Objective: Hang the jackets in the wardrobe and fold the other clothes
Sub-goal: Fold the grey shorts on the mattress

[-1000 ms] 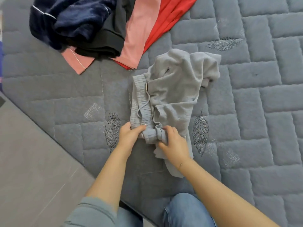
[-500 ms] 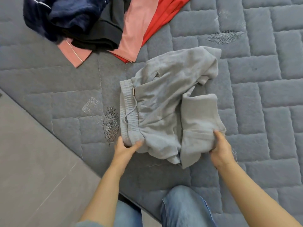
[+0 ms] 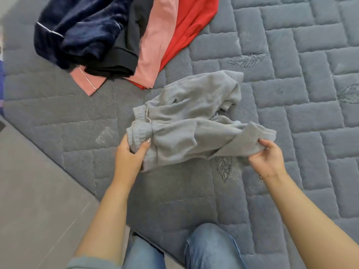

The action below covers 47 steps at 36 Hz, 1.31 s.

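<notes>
Grey sweatpants (image 3: 186, 125) with a drawstring waistband lie bunched in the middle of a quilted grey bed cover (image 3: 291, 133). My left hand (image 3: 130, 158) grips the waistband end at the left, thumb on top of the fabric. My right hand (image 3: 267, 159) pinches the cuff end of one leg and holds it raised to the right, so the cloth stretches between both hands. The other leg is crumpled behind, towards the far side.
A pile of other clothes lies at the upper left: a dark navy velvet garment (image 3: 81, 33), a black one (image 3: 120, 59), a pink one (image 3: 157, 47) and a red one (image 3: 188, 22). The grey floor (image 3: 38, 191) runs along the bed's left edge. My knees in blue jeans (image 3: 209, 249) are below.
My right hand has drawn the trouser leg out to the right and lifted it. My left hand has stayed on the waistband, which rose slightly off the cover.
</notes>
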### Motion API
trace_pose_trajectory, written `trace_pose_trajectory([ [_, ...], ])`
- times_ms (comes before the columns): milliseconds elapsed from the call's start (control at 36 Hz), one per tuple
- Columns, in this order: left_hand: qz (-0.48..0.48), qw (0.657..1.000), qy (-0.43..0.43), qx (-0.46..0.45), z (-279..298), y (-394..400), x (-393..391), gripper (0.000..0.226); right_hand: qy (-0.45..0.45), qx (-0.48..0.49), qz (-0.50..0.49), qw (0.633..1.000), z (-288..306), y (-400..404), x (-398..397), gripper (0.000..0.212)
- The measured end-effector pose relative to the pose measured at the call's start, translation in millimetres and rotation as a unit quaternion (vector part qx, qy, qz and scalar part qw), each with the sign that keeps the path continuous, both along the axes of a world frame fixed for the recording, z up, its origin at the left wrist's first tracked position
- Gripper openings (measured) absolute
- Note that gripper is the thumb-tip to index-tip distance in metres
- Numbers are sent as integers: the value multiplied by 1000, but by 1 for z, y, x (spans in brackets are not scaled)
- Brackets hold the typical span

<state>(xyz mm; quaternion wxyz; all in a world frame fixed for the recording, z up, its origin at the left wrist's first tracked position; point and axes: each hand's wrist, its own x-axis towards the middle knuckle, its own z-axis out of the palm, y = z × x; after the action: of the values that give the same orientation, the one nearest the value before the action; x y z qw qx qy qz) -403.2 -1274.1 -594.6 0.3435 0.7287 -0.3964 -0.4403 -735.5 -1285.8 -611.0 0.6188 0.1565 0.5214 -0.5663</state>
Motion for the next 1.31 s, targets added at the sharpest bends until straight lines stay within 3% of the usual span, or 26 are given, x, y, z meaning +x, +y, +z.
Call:
trace_pose_trajectory([
  [56, 8, 1000, 12, -3, 13, 4, 13, 29, -12, -28, -16, 999, 15, -5, -8, 83],
  [83, 8, 1000, 19, 6, 15, 9, 19, 26, -18, -33, -16, 999, 18, -5, -13, 82],
  [194, 1, 992, 27, 124, -9, 46, 32, 15, -16, 18, 29, 999, 4, 12, -15, 44],
  [278, 64, 973, 10, 220, -53, 88, 33, 17, 49, 134, 53, 988, -32, 44, -7, 29],
  [333, 129, 957, 28, 259, -79, 115, 30, 30, 137, 230, 27, 963, -56, 66, -2, 19],
  [417, 183, 952, 14, 246, -100, 145, 21, 37, 338, 289, -16, 895, -79, 86, 11, 14],
  [500, 141, 963, 1, 230, -104, 168, 11, 30, 465, 232, 28, 854, -82, 102, 35, 47],
  [583, 73, 973, -34, 215, -101, 183, 1, 30, 642, 158, 182, 728, -78, 124, 57, 61],
  [667, 23, 981, -71, 179, -100, 188, -9, 33, 695, 119, 348, 618, -84, 139, 73, 67],
  [722, 3, 981, -95, 169, -102, 189, -12, 31, 685, 141, 425, 574, -93, 148, 77, 66],
  [778, 8, 979, -98, 176, -105, 190, -9, 34, 698, 154, 426, 554, -100, 153, 74, 53],
  [833, 30, 982, -61, 176, -106, 190, -2, 33, 711, 128, 365, 587, -102, 152, 67, 30],
  [917, 46, 985, 4, 167, -102, 198, 11, 28, 662, 153, 206, 705, -100, 149, 51, 17],
  [972, 42, 984, 45, 169, -100, 207, 21, 26, 569, 207, 55, 794, -96, 153, 38, 11],
  [1028, 41, 981, 68, 178, -99, 215, 27, 19, 446, 268, -62, 851, -93, 170, 24, 11],
  [1083, 57, 976, 96, 189, -99, 222, 29, 8, 291, 303, -119, 900, -92, 195, 14, 17],
  [1167, 109, 965, 143, 192, -100, 227, 24, 9, 158, 246, -121, 949, -94, 229, 11, 27],
  [1306, 205, 951, 166, 164, -111, 216, 10, 22, 108, 156, -106, 976, -92, 246, 5, 20],
])
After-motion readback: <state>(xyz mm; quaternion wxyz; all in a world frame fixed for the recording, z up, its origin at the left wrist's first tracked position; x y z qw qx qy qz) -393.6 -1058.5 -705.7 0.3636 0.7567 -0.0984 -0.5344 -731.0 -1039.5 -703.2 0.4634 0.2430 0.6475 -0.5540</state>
